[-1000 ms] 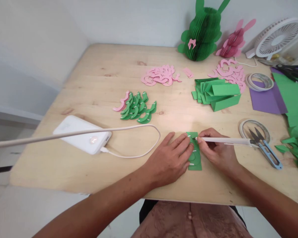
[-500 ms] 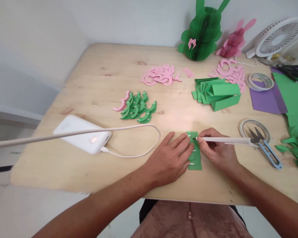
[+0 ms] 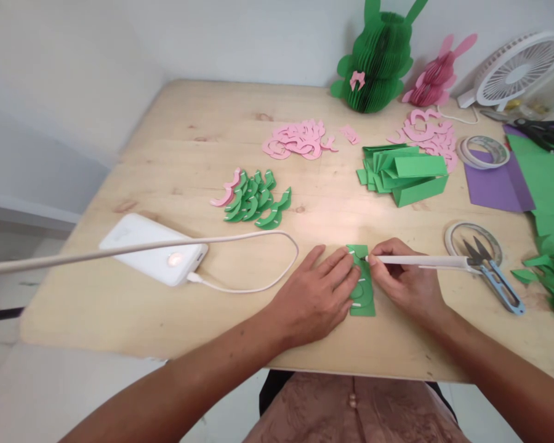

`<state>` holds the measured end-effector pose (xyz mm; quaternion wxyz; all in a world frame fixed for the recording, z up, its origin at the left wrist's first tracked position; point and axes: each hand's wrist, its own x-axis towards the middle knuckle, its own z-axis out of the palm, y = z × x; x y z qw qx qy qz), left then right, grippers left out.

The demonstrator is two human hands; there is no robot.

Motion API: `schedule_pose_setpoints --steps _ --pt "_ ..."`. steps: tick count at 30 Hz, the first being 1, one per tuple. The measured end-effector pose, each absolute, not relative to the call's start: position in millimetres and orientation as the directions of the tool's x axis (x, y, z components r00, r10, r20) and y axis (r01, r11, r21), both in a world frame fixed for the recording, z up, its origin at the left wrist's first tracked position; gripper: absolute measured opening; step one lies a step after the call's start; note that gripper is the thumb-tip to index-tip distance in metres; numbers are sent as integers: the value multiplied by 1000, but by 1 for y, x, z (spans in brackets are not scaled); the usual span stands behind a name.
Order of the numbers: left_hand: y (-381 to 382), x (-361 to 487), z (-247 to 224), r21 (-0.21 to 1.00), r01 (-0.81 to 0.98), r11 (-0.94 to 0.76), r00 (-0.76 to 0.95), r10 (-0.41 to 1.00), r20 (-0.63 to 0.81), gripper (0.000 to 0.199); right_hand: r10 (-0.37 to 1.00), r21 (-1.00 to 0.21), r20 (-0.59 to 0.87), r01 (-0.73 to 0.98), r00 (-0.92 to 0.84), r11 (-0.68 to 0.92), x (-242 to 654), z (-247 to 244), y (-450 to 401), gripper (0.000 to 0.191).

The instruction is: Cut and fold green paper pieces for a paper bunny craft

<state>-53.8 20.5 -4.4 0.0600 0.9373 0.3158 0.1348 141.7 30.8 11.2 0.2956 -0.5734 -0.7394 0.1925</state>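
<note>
My left hand (image 3: 321,292) lies flat with its fingers spread, pressing on a green paper strip (image 3: 365,304) near the table's front edge. Curved outlines and short white marks show on the strip's uncovered part. In my right hand (image 3: 404,277) a white pen (image 3: 425,261) is pinched, its tip touching the strip just beyond my left fingertips. The part of the strip under my left fingers is hidden. Left of the hands lies a pile of curved green cut-outs (image 3: 253,200) with a few pink ones (image 3: 226,195) at its edge.
Folded green paper strips (image 3: 406,175) and pink cut-outs (image 3: 298,139) lie farther back. Blue-handled snips (image 3: 501,286) rest on a tape roll (image 3: 450,237) at right. A white power bank (image 3: 143,246) with a cable is at left. A green paper rabbit (image 3: 378,61) and a fan (image 3: 517,74) stand behind.
</note>
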Motion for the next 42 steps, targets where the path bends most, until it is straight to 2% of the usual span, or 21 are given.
schedule_pose_setpoints --steps 42 --pt "20 -53 -4 207 575 -792 764 610 212 39 968 -611 222 757 -120 234 140 14 30 13"
